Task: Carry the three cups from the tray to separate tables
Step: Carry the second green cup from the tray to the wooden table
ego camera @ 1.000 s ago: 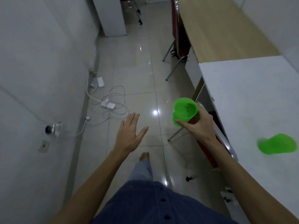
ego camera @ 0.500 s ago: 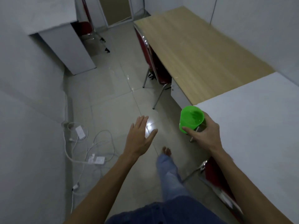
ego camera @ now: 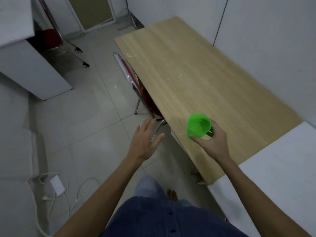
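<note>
A green plastic cup (ego camera: 198, 126) is upright in my right hand (ego camera: 212, 142), which grips it from the near side with thumb and fingers around its lower wall. The cup hangs over the near left part of the wooden table (ego camera: 196, 82), close to its left edge. My left hand (ego camera: 145, 141) is empty with its fingers spread, held over the floor just left of that table edge. The tray and the other cups are out of view.
A white table (ego camera: 277, 185) adjoins the wooden one at lower right. A red chair with chrome legs (ego camera: 136, 86) is tucked under the wooden table's left side. A white desk (ego camera: 25, 65) stands at upper left, cables and a power adapter (ego camera: 57, 183) lie on the floor at lower left.
I have walked forward past the white table. The cup in my right hand has moved from beside the table corner to over the wooden tabletop. The green cup on the white table has left view.
</note>
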